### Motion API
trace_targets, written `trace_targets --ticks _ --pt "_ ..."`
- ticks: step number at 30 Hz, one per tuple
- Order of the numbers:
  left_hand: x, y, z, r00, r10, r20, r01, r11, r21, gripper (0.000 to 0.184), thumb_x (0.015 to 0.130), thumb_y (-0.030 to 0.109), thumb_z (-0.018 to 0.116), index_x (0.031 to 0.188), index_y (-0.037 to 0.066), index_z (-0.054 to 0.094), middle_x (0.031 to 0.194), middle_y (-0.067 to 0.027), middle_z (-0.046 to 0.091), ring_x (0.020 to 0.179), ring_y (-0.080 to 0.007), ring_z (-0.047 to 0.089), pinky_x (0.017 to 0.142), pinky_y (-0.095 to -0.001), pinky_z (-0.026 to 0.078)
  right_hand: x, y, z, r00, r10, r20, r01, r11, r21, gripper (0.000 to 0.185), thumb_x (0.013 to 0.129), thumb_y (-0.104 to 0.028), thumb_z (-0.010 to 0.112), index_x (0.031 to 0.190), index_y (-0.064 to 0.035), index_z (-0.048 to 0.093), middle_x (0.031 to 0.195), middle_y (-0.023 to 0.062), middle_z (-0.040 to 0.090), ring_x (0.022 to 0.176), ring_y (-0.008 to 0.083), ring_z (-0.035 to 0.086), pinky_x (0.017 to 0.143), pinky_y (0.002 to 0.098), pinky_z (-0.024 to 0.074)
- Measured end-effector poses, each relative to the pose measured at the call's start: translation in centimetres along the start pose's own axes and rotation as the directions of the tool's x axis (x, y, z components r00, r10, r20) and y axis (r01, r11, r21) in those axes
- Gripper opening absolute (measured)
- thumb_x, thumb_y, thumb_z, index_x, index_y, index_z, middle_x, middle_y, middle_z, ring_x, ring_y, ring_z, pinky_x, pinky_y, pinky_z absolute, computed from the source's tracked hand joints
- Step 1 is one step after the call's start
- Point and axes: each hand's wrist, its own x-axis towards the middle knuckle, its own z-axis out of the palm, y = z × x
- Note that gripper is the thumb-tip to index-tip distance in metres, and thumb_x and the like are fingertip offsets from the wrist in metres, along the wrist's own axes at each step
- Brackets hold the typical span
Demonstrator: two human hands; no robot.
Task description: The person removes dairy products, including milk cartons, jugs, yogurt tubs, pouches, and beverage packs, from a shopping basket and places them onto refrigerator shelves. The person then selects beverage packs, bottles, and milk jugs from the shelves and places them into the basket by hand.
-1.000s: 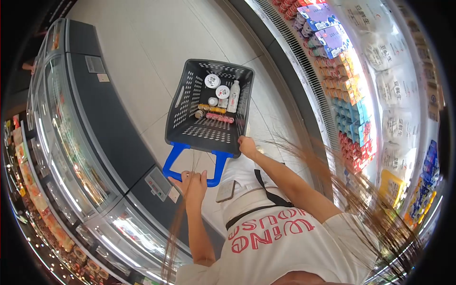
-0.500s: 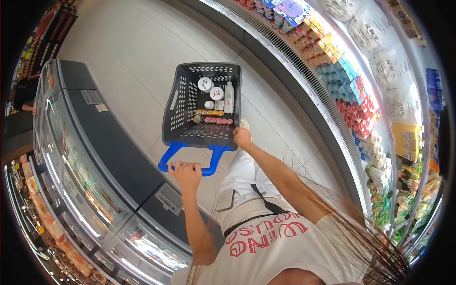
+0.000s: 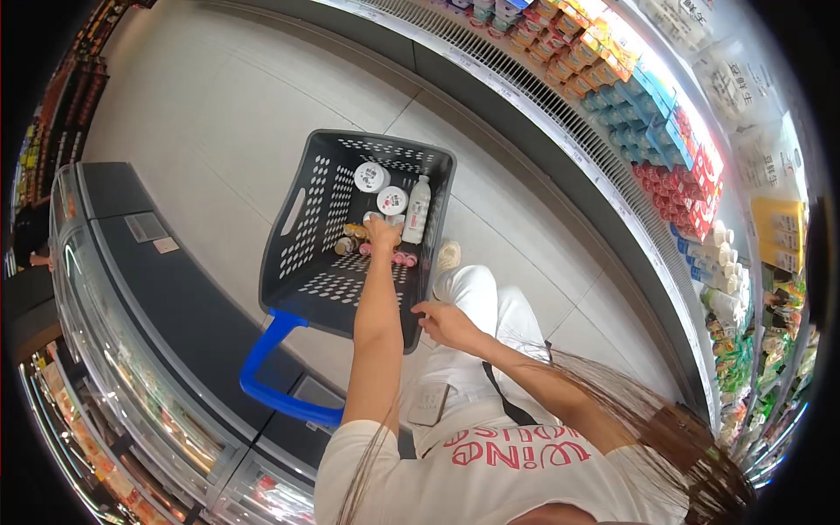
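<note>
Shopping basket (image 3: 416,280), our left hand (image 3: 382,234) deep inside

To the basket's left runs a long freezer cabinet (image 3: 166,262); to its right curves a lit, chilled shelf (image 3: 521,83), and floor tiles (image 3: 236,96) stretch past its far end. The basket's long axis points away from us, leaning slightly right, with its blue handle (image 3: 262,350) off the near end. Our right hand (image 3: 451,325) is at the basket's near right edge, fingers loosely curled, one fingertip at the rim; we cannot tell whether they grip it.

Inside the basket, a white bottle (image 3: 417,210) sits beside the right wall, its long axis roughly matching the basket's. Our left hand is the nearer to it, with the bottle just right of the fingers. Two white tubs (image 3: 372,178) lie beyond them, toward the basket's far end. Yellow items (image 3: 355,232) and pink items (image 3: 404,259) flank the wrist on the basket's near side.

Smallest, a white container (image 3: 370,215) shows at our left fingertips. Those fingers look narrow, drawn together, but we cannot tell whether they hold it. Tubs and bottle crowd them; more room opens toward the basket's near wall.
</note>
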Motion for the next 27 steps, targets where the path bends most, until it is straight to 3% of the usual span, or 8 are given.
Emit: trace_targets --ticks 1,2,5,11,19,22,23,27 --pt "1.8 -0.2 2.1 0.993 -0.060 0.101 0.066 0.996 -0.054 0.112 0.055 0.037 0.088 0.138 -0.009 0.028 0.129 -0.0343 0.041 0.123 -0.0450 0.039 0.105 -0.0445 0.035 -0.1 -0.9 -2.4 0.996 0.081 0.046 -0.084 0.994 0.070 0.025 0.085 -0.009 0.056 0.109 -0.0009 0.061 0.081 0.0216 0.065 0.076 0.0335 0.065 0.069 0.0398 0.0510" --pt "2.9 -0.3 3.6 0.992 -0.110 0.069 0.114 0.992 -0.057 0.114 0.056 0.034 0.088 0.140 -0.007 0.023 0.131 -0.0329 0.039 0.123 -0.0453 0.039 0.104 -0.0458 0.036 -0.3 -0.4 -4.0 0.982 0.160 0.101 -0.173 0.976 0.136 0.026 0.087 -0.011 0.057 0.111 -0.0014 0.060 0.080 0.0193 0.066 0.075 0.0297 0.066 0.069 0.0368 0.0511" --pt "6.0 0.8 7.6 0.972 -0.235 0.012 0.235 0.968 -0.086 0.124 0.057 0.030 0.089 0.146 -0.002 0.008 0.135 -0.0297 0.030 0.125 -0.0467 0.035 0.103 -0.0495 0.038 -0.1 6.1 -6.6 0.973 0.225 -0.053 -0.204 0.944 0.260 0.025 0.092 -0.016 0.059 0.116 -0.0085 0.060 0.084 0.0061 0.068 0.075 0.0127 0.064 0.069 0.0283 0.0510" --pt "10.4 -1.4 12.2 0.992 -0.089 -0.090 0.082 0.994 -0.077 0.119 0.055 0.026 0.090 0.143 -0.002 0.015 0.129 -0.0274 0.035 0.118 -0.0480 0.040 0.102 -0.0484 0.040 0.7 12.6 -9.7 0.882 0.412 -0.230 -0.252 0.823 0.508 0.025 0.090 -0.006 0.053 0.114 -0.0041 0.059 0.091 0.0037 0.066 0.082 0.0126 0.060 0.074 0.0277 0.0471" --pt "5.8 1.3 4.7 0.977 -0.046 -0.209 0.039 0.999 -0.038 0.096 0.052 0.029 0.087 0.127 -0.005 0.038 0.118 -0.0275 0.048 0.108 -0.0445 0.050 0.098 -0.0492 0.040 -0.4 9.8 -10.9 0.893 0.417 -0.169 -0.281 0.810 0.514 0.022 0.090 -0.008 0.054 0.111 -0.0038 0.060 0.091 0.0043 0.066 0.081 0.0124 0.060 0.072 0.0269 0.0471" --pt "1.4 3.1 -2.7 0.994 -0.033 -0.107 0.001 0.956 -0.293 0.103 0.048 0.034 0.089 0.128 -0.008 0.039 0.115 -0.0282 0.048 0.107 -0.0418 0.050 0.097 -0.0453 0.041 -1.7 5.5 -12.0 0.914 0.375 -0.156 -0.255 0.828 0.499 0.020 0.091 -0.010 0.055 0.108 -0.0033 0.061 0.090 0.0049 0.066 0.079 0.0127 0.060 0.071 0.0272 0.0482" --pt "-0.1 3.9 -5.5 1.000 -0.013 -0.016 0.007 0.950 -0.313 0.093 0.057 0.029 0.087 0.129 -0.009 0.040 0.116 -0.0247 0.053 0.108 -0.0338 0.053 0.093 -0.0397 0.045 -2.0 3.8 -12.6 0.921 0.357 -0.154 -0.243 0.837 0.490 0.019 0.091 -0.011 0.056 0.108 -0.0033 0.061 0.090 0.0048 0.066 0.079 0.0127 0.060 0.071 0.0273 0.0483" --pt "-11.1 12.7 -18.4 0.958 0.169 0.232 0.103 0.552 -0.828 0.077 0.076 0.010 0.075 0.137 -0.011 0.034 0.126 -0.0174 0.052 0.112 -0.0208 0.054 0.091 -0.0297 0.045 -3.0 -3.8 -15.8 0.954 0.234 -0.189 -0.130 0.888 0.441 0.033 0.088 -0.016 0.064 0.117 -0.0033 0.057 0.107 0.0097 0.062 0.089 0.0175 0.060 0.078 0.0311 0.0498"
